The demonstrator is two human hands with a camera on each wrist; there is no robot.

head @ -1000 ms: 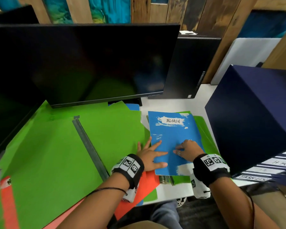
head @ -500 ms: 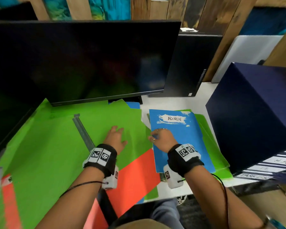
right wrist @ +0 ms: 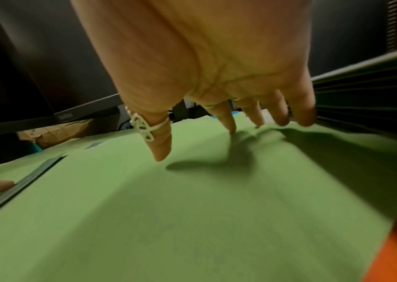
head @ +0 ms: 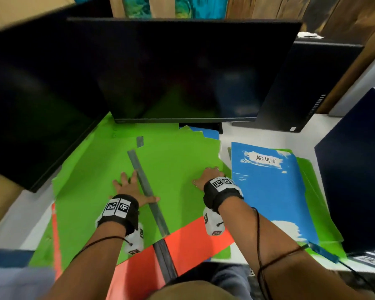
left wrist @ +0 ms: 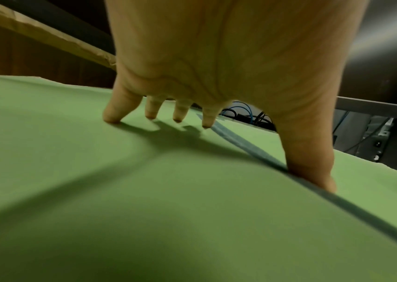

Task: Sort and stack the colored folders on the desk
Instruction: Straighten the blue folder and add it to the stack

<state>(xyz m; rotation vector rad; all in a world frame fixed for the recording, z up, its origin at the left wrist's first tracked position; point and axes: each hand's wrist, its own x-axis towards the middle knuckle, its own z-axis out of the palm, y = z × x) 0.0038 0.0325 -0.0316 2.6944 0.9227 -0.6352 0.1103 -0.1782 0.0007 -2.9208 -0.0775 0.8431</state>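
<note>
Green card of the open green folder is pressed flat by both hands, nothing being clasped. Spread fingers of the left hand are planted beside its grey spine strip, the thumb laid across it. Near the right hand, the blue ADMIN folder is seen just right of its fingertips; an orange folder is exposed under the wrist.

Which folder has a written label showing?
The blue folder right of both hands: its white patch reads ADMIN. The big green folder under the hands and the orange folder show no writing.

Green folder beside blue folder
</note>
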